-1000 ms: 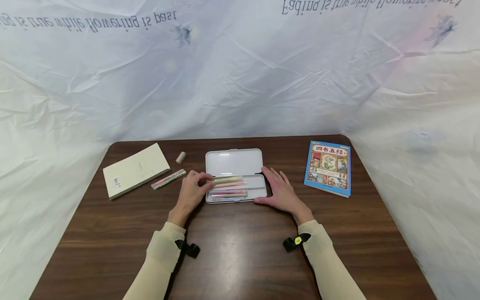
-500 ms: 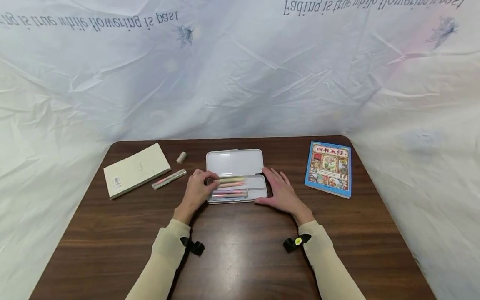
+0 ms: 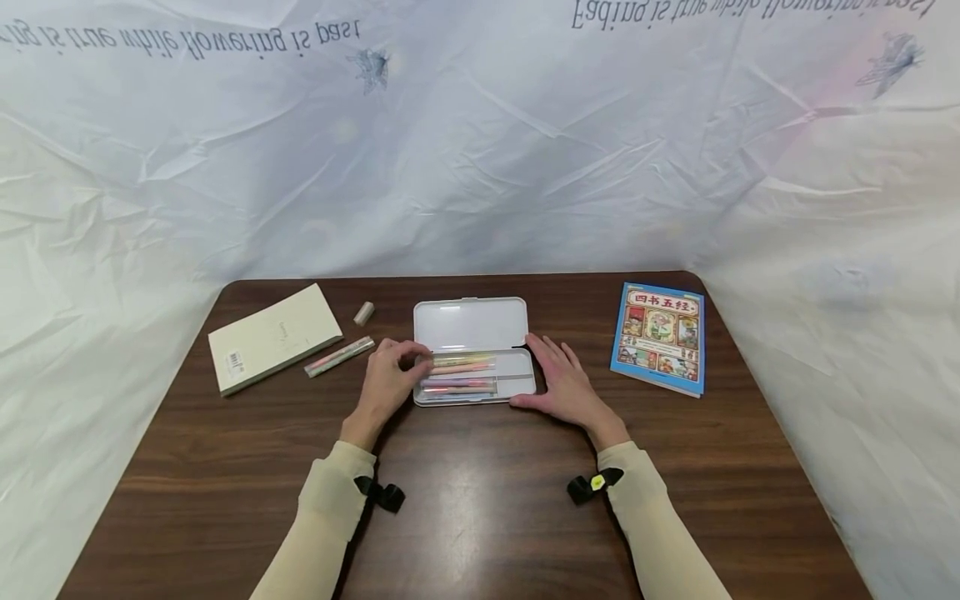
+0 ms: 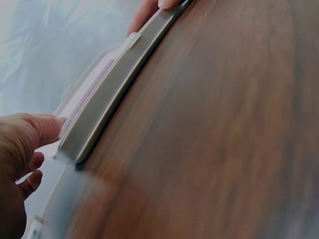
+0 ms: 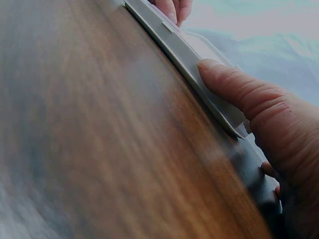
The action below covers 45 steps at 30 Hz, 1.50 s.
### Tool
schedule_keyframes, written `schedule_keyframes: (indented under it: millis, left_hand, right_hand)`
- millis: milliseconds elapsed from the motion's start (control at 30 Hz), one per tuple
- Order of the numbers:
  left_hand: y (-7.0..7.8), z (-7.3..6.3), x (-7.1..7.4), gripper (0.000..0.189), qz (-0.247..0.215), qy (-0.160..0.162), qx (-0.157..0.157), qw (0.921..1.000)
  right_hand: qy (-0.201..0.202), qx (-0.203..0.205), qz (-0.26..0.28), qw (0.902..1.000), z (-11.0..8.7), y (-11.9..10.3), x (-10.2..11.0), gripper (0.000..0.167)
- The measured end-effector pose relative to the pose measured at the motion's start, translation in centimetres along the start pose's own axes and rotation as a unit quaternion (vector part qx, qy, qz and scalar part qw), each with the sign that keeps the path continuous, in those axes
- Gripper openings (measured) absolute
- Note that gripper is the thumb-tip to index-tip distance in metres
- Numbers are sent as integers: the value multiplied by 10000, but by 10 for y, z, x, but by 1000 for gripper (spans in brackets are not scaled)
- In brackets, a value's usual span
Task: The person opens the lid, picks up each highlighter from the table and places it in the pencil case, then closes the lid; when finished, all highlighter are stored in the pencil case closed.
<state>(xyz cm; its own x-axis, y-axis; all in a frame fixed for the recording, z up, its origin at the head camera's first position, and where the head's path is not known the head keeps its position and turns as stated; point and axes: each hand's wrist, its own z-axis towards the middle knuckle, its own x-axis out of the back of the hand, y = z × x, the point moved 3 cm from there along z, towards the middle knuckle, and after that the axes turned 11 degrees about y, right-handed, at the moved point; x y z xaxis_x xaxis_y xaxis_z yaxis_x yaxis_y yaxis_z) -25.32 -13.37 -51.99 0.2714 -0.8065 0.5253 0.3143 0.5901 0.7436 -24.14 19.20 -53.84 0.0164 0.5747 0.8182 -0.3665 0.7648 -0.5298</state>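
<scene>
A white pencil case (image 3: 515,388) lies open in the middle of the table, its lid (image 3: 470,325) folded back. Several slim pens (image 3: 459,385) in pink, lilac and yellow lie in its left part. My left hand (image 3: 384,379) reaches over the case's left end, thumb and index finger pinching the left end of a yellowish pen (image 3: 468,360); the fingertips hide that end. In the left wrist view the case's front wall (image 4: 107,97) shows beside these fingers. My right hand (image 3: 562,385) rests on the right end, the thumb (image 5: 219,74) pressing the front wall.
A clear pen (image 3: 339,357) with pink inside and a small pale eraser-like block (image 3: 363,313) lie left of the case. Further left is a cream boxlike book (image 3: 275,339). A blue picture-covered book (image 3: 658,337) lies at the right. White cloth (image 3: 480,167) hangs behind the brown table (image 3: 465,500).
My left hand moved a little to the right, then slightly back left. The yellowish pen sits slightly further right in the case. My right hand stays on the case.
</scene>
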Motion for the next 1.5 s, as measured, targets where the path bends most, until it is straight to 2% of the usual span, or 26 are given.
schedule_keyframes:
  millis: [133, 267, 533, 733, 867, 1167, 1500]
  left_hand:
    - [-11, -1, 17, 13, 181, 313, -70, 9993]
    - [-29, -4, 41, 13, 382, 541, -29, 9978]
    - [-63, -11, 89, 15, 690, 1068, 393, 9911]
    - [-80, -16, 115, 11, 956, 1387, 711, 9831]
    - [-84, -17, 120, 10, 1069, 1317, 853, 9818]
    - [-86, -20, 121, 13, 1112, 1115, 997, 9825]
    - [-80, -20, 118, 13, 961, 1448, 782, 9817]
  right_hand:
    - [-8, -36, -5, 10000, 1, 0, 0, 115]
    - [10, -41, 3, 10000, 1, 1, 1, 115]
    - [47, -33, 56, 10000, 0, 2, 1, 115]
    - [41, -8, 78, 10000, -1, 1, 1, 115]
    - [27, -36, 75, 10000, 0, 1, 1, 116]
    - [8, -24, 46, 10000, 0, 1, 0, 116]
    - [30, 8, 81, 10000, 0, -2, 2, 116]
